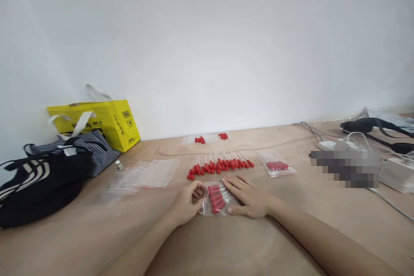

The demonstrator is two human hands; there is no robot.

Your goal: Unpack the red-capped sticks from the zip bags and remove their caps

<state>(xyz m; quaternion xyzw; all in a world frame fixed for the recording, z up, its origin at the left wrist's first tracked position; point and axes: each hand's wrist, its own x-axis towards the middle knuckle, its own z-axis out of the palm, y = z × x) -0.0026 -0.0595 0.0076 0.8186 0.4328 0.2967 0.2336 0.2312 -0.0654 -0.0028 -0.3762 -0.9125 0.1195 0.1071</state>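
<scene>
while a pale wall (226, 51) rises behind, the light brown table (210, 246) spreads to both sides, its grain swirling faintly. near its front edge lies a clear packet (223, 212) of red-ended droppers; the left hand (189, 200) pinches its left side, and the right hand (247, 197) lies flat across its right side, fingers spread. behind it loose droppers (223, 165) form a row, with a filled packet (289, 172) to the right and flat bags (163, 172) to the left.

the right hand hides some stems in the packet. at the back, clear plastic (189, 139) holds two red clusters; whether one packet or two, i cannot tell. pixelation masks something dark beside the white adapters (399, 174). the black bag (61, 192) is cut off at left.

the yellow bag (119, 116) carries square codes and dark characters, partly behind a handle and too small to read; white stripes mark the black bag.
</scene>
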